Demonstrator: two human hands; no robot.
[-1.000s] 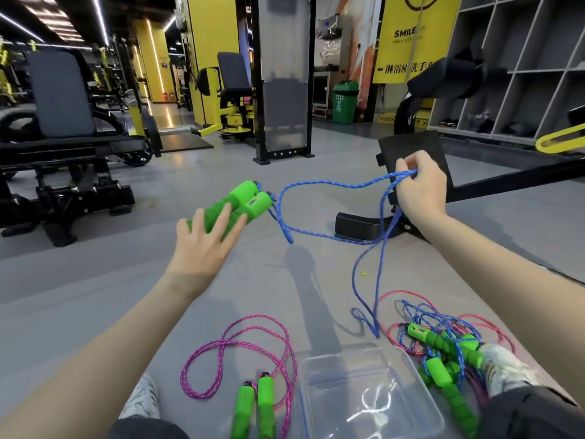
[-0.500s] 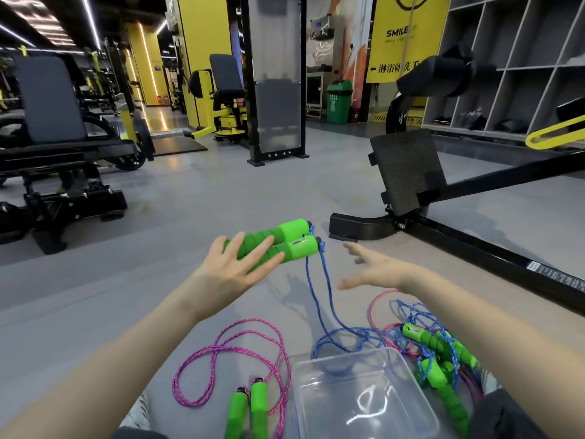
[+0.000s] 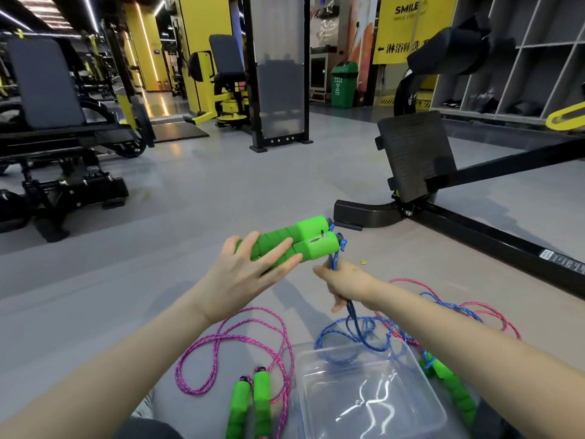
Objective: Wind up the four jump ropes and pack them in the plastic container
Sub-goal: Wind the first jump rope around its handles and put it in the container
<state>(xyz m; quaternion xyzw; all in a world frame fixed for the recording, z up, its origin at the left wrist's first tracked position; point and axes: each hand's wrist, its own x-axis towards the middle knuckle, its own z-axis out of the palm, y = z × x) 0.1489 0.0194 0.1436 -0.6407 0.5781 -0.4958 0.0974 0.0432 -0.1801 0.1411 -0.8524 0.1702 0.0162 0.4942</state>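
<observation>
Far right, a yellow banner [image 3: 408, 26] bears "SMILE" in black, with an arrow and Chinese characters "淋浴间" lower down. The smaller print beneath "SMILE" is too blurred to read.

Container [image 3: 373, 403] on floor [image 3: 221, 198]; handle pair [image 3: 250, 397] left; rope tangle [image 3: 443, 315] right, behind.

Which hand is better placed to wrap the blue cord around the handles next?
Right. The right hand already grips the blue cord just below the green handles, while the left hand is occupied holding those handles together.
</observation>
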